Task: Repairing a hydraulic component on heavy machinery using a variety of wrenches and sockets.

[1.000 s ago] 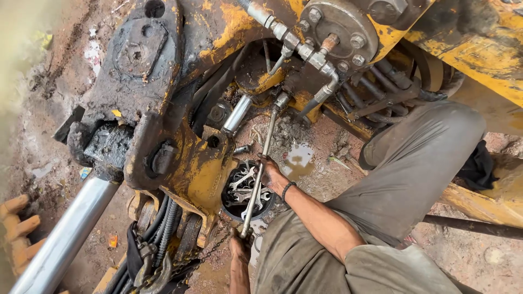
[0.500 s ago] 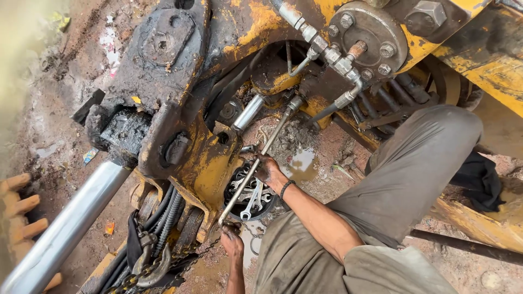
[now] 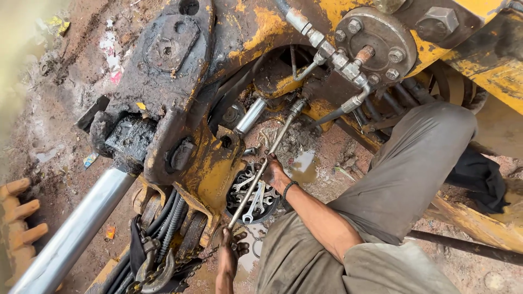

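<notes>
- Underfoot, seen from the head camera, lies wet reddish-brown dirt ground [image 3: 49,147], strewn with scraps of litter and holding a small muddy puddle [image 3: 303,166] just beside the work.
- Open air, no walls; a worn yellow excavator arm [image 3: 218,109], caked in black grease and rust, fills the upper half of the view.
- A bright chrome cylinder rod [image 3: 71,239] runs from the greasy joint down to the lower left corner.
- Yellow bucket teeth [image 3: 19,218] show at the left edge.
- Black hydraulic hoses [image 3: 169,223] hang under the arm, with a steel hook [image 3: 155,269] and chain below them.
- A round bolted flange [image 3: 376,38] with pipe fittings sits at the upper right.
- The long steel bar [image 3: 264,163] slants from a fitting under the arm down toward the person's lap, well off the ground.
- The right hand [image 3: 275,173] is closed around the bar's middle.
- The left hand [image 3: 229,247] is closed on the bar's lower end.
- Behind the bar, a round black tray of spanners [image 3: 253,196] rests on the dirt.
- The person's grey trousers [image 3: 403,179] cover the lower right, one knee raised.
</notes>
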